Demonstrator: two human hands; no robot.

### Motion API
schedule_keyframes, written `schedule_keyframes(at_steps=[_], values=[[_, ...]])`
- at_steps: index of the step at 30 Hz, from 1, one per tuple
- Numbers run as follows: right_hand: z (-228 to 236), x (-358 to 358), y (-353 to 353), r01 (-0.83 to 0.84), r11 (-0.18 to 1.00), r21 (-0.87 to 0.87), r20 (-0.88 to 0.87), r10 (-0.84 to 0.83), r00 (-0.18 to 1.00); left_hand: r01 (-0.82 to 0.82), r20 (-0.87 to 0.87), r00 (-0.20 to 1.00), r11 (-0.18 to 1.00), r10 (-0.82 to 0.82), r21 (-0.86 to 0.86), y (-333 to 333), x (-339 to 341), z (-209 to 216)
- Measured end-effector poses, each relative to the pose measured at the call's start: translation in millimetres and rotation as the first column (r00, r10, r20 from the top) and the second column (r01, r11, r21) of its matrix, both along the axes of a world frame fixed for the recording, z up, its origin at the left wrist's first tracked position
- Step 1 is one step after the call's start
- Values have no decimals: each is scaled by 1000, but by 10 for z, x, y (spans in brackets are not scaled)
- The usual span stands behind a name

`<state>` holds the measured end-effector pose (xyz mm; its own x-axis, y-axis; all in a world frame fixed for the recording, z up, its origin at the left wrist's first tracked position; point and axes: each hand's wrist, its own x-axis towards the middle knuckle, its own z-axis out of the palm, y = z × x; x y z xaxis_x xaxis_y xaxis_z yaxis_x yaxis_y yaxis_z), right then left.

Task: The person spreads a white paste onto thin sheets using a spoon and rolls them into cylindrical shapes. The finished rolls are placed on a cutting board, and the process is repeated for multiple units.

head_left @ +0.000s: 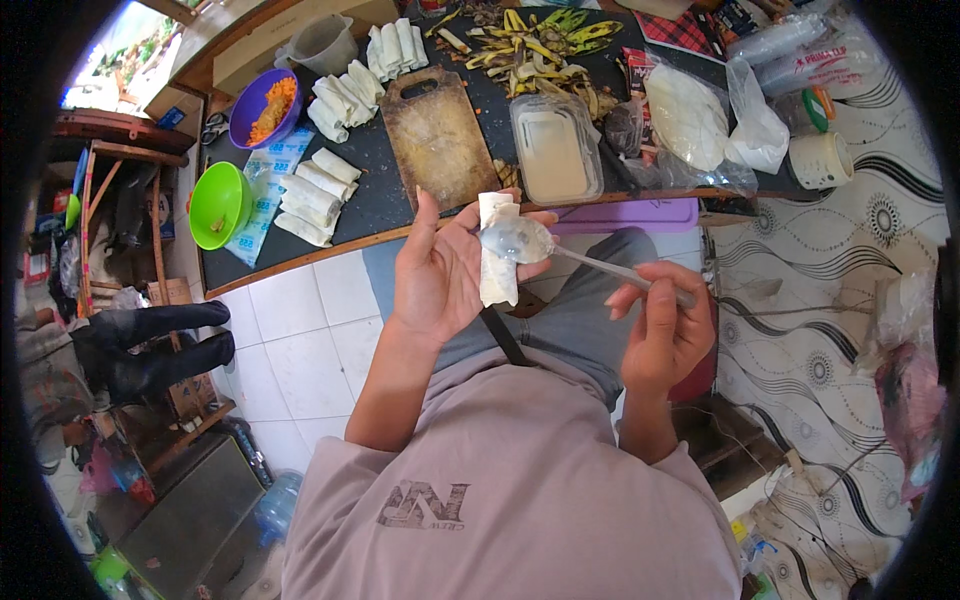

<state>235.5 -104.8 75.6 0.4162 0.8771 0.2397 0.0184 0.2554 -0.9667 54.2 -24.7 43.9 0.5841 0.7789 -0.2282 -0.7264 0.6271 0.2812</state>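
Palm up in front of my body, my left hand [440, 265] holds a pale, wrapped spring roll [498, 282] across its outstretched fingers. My right hand [662, 325] grips the handle of a metal spoon [600, 264]. The spoon's bowl rests over the middle of the roll, seemingly touching it, and hides part of it. Just beyond my hands, a stained wooden cutting board [435, 130] lies on the dark table. To its right stands a clear plastic container [555, 150] with something pale in it. More spring rolls [314, 197] lie in groups left of the board.
A purple bowl [238, 118] with orange shreds and a green bowl [218, 205] stand at the table's left edge. Banana peels [545, 50] heap at the back. Plastic bags [757, 120] and a white round tub [820, 160] crowd the right. A person's dark-trousered legs [160, 335] are at left.
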Motion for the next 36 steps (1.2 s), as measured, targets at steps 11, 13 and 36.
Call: schedule_keyframes(at_steps=[11, 13, 36], values=[[7, 19, 204, 100, 995, -9, 4, -100, 995, 31, -43, 999, 999, -30, 24, 11, -43, -52], [-6, 67, 224, 122, 992, 17, -34, -121, 992, 28, -115, 993, 998, -22, 47, 7, -65, -68], [-201, 350, 329, 223, 963, -151, -317, -261, 912, -194, -365, 914, 981, 178, -5, 993, -477, -411]])
